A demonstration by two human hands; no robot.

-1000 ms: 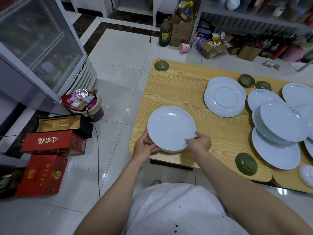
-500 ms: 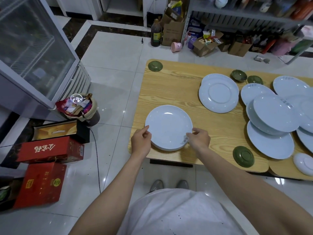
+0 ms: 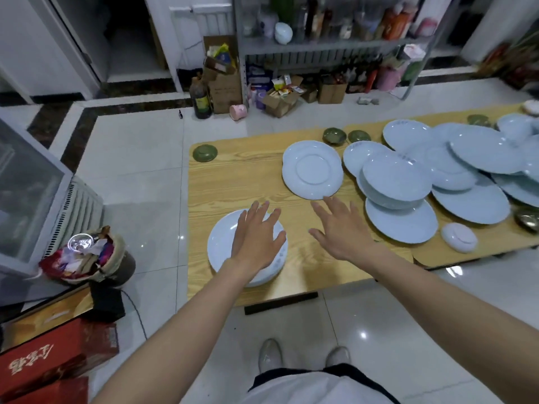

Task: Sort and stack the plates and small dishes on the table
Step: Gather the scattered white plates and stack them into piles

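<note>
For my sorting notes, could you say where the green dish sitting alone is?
Head view: the green dish sits on the table, far left corner, left of a pale plate.

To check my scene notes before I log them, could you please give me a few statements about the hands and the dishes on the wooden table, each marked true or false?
1. The left hand is spread open over the pale round ceramic plate near the front left corner of the light wooden table. True.
2. The right hand grips a plate. False: it is open and holds nothing.
3. A small round green dish sits alone at the table's far left corner. True.
4. The dark glass bottle stands on the table. False: it stands on the tiled floor beyond it.
</note>
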